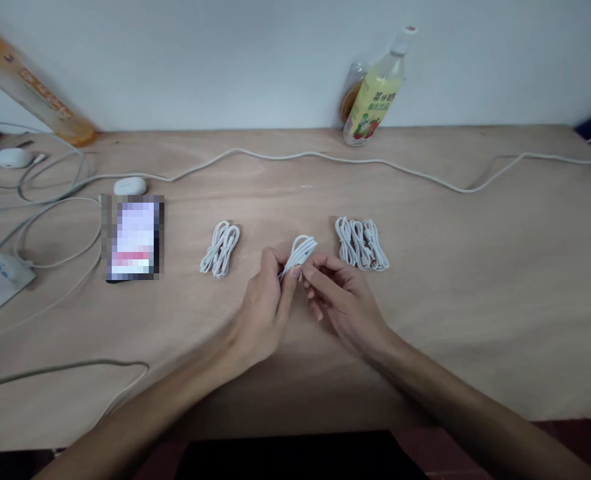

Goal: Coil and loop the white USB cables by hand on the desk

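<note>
My left hand [266, 303] grips a coiled white cable [301, 250] just above the table, its thumb across the lower part of the bundle. The loops stick up beyond the fingers. Against the bundle's right side, my right hand [342, 293] pinches with thumb and forefinger, its other fingers curled below. A thin white end shows at that pinch; I cannot tell whether it is a tie or part of the cable. Left of my hands lie tied white cable bundles [220, 249] side by side. To the right is a row of similar bundles [362, 244].
A phone [134, 239] and a white earbud case [130, 186] lie on the left among loose cables. One long white cable [345, 160] crosses the table's back. A yellow-labelled bottle [375, 100] and an orange bottle [40, 97] lean at the wall. A tiny white strip [306, 187] lies behind my hands.
</note>
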Action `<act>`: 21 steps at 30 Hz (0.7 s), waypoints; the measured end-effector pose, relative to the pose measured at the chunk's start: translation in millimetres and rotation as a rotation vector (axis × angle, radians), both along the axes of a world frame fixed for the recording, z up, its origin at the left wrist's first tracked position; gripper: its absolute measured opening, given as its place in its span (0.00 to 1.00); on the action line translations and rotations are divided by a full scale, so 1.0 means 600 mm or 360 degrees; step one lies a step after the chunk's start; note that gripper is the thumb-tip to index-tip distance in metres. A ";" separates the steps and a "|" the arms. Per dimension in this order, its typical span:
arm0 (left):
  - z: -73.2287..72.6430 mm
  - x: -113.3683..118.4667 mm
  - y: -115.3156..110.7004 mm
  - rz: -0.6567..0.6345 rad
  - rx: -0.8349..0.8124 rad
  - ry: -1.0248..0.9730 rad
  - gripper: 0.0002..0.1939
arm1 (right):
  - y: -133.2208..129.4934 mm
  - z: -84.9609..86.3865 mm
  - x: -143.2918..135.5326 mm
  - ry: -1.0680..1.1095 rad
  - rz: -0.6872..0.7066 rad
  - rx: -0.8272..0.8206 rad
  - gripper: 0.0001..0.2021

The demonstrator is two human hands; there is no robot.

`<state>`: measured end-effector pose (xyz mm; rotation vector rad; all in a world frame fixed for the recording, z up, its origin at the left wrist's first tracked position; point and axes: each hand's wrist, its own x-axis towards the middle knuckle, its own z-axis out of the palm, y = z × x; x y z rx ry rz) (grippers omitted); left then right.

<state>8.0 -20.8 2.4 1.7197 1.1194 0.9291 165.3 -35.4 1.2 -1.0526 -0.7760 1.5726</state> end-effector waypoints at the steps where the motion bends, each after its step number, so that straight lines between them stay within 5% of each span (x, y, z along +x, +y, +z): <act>1: 0.000 -0.002 0.002 -0.0019 0.0033 0.0030 0.03 | 0.001 0.003 0.002 0.0110 0.0043 -0.0112 0.14; 5: 0.001 -0.007 0.007 -0.0094 0.0121 0.0055 0.01 | 0.009 0.013 0.015 0.0353 0.0247 -0.0437 0.17; 8: 0.003 -0.007 0.006 -0.0086 0.0105 -0.0023 0.02 | 0.010 0.014 0.019 0.0270 0.0278 -0.0363 0.17; 17: 0.001 0.006 0.006 -0.0086 -0.0704 -0.0824 0.17 | -0.008 -0.005 0.011 -0.1460 -0.0278 0.1093 0.03; 21: 0.008 0.008 0.009 -0.0100 -0.0796 -0.0881 0.21 | -0.006 -0.015 0.018 -0.1814 -0.0335 0.1415 0.04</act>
